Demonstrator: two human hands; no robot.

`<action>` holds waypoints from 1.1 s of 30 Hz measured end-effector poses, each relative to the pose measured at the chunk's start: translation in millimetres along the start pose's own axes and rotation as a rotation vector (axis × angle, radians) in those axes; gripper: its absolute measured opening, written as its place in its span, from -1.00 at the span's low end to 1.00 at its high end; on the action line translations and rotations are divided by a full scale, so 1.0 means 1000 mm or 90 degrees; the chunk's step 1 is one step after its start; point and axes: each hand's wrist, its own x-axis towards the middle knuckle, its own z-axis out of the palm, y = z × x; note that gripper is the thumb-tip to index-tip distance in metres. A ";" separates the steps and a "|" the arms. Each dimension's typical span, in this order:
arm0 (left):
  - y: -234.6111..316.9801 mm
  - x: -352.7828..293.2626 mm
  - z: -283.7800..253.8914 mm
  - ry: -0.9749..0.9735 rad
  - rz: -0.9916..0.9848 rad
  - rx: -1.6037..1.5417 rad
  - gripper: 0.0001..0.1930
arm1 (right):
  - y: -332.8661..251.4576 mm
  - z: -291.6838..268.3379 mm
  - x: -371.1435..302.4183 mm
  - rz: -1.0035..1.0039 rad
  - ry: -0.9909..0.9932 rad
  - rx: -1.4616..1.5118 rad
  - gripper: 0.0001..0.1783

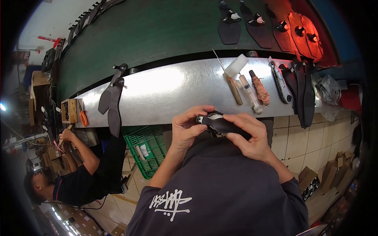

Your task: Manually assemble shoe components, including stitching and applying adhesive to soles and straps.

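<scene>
Both hands hold a black, glossy sandal part (223, 125) just in front of the bench edge, close to my body. My left hand (188, 128) grips its left end between thumb and fingers, beside a shiny curved piece. My right hand (251, 135) is closed on the other side, with fingertips on top and the thumb below. The part's right end is partly hidden by my right hand. Similar black sandal soles (114, 100) lie stacked on the metal bench at the left, some overhanging its edge.
On the metal bench (157, 92) are a wooden-handled awl (235, 90), a syringe (249, 91), a cloth-wrapped tool (260, 89) and a utility knife (278, 80). More soles (230, 29) ride the green belt (157, 31), some under red light. A green crate (147, 151) stands below. A co-worker (78, 177) works at left.
</scene>
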 end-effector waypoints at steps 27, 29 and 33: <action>0.008 0.002 -0.001 -0.111 0.062 0.143 -0.55 | -0.008 -0.008 0.009 -0.136 -0.023 -0.210 -0.55; 0.009 0.003 0.000 -0.122 0.070 0.143 -0.55 | -0.007 -0.009 0.009 -0.139 -0.023 -0.218 -0.56; 0.013 0.004 0.005 -0.136 0.093 0.215 -0.56 | -0.008 -0.009 0.009 -0.150 -0.030 -0.222 -0.57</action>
